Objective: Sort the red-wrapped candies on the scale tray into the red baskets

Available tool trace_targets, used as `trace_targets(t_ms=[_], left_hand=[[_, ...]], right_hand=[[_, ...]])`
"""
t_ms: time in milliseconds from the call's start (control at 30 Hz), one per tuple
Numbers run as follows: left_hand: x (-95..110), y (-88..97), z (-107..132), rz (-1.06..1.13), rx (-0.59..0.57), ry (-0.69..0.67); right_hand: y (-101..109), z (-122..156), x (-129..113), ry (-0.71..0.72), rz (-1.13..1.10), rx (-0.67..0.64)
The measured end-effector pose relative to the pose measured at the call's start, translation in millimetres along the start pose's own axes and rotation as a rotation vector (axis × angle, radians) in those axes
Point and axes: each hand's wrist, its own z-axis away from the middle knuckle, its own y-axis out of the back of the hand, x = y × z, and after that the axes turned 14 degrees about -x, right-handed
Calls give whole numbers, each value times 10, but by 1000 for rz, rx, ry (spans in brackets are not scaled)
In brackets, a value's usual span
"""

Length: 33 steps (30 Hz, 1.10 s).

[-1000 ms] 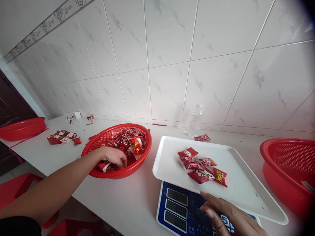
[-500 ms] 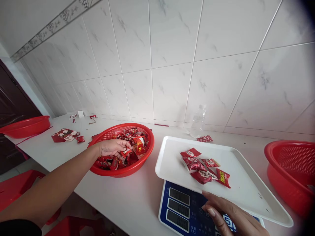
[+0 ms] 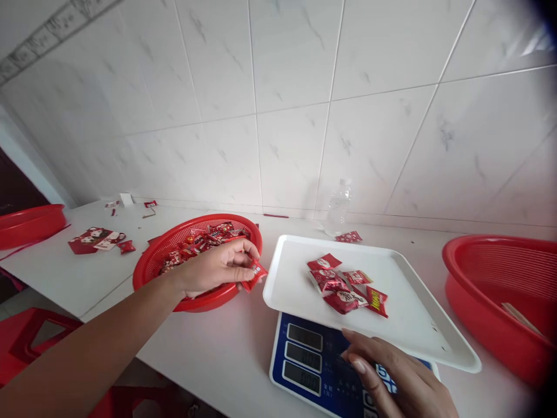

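My left hand (image 3: 226, 266) pinches a small red candy packet (image 3: 255, 274) over the right rim of a red mesh basket (image 3: 145, 255). Inside that basket lies a heap of red-wrapped candies (image 3: 217, 232). My right hand (image 3: 391, 371) hovers at the blue keypad of a scale (image 3: 300, 363), its bent fingers a little apart with nothing seen in them. On the scale rests a white tray (image 3: 289, 249), and several red candy packets (image 3: 335, 284) lie together on its left half.
A red basket (image 3: 461, 273) stands at the right, and another red basin (image 3: 30, 220) at the far left. Behind the tray are a clear plastic bottle (image 3: 338, 212) and a loose packet (image 3: 349, 237). A red printed box (image 3: 89, 241) lies on the left; red stools (image 3: 26, 337) stand below.
My left hand has lifted from the candies and moved right to the basket's rim with the packet. My right hand stays by the keypad. The view has shifted slightly.
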Motion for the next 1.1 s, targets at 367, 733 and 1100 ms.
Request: trace_targets(t_ms=[367, 733, 1100], left_hand=[[255, -925, -236, 123, -317, -138], [159, -1108, -325, -244, -273, -116], [105, -634, -29, -455, -5, -121]], right_hand=[[107, -113, -194, 3, -312, 41], [158, -112, -228, -75, -319, -45], [31, -19, -78, -13, -234, -33]])
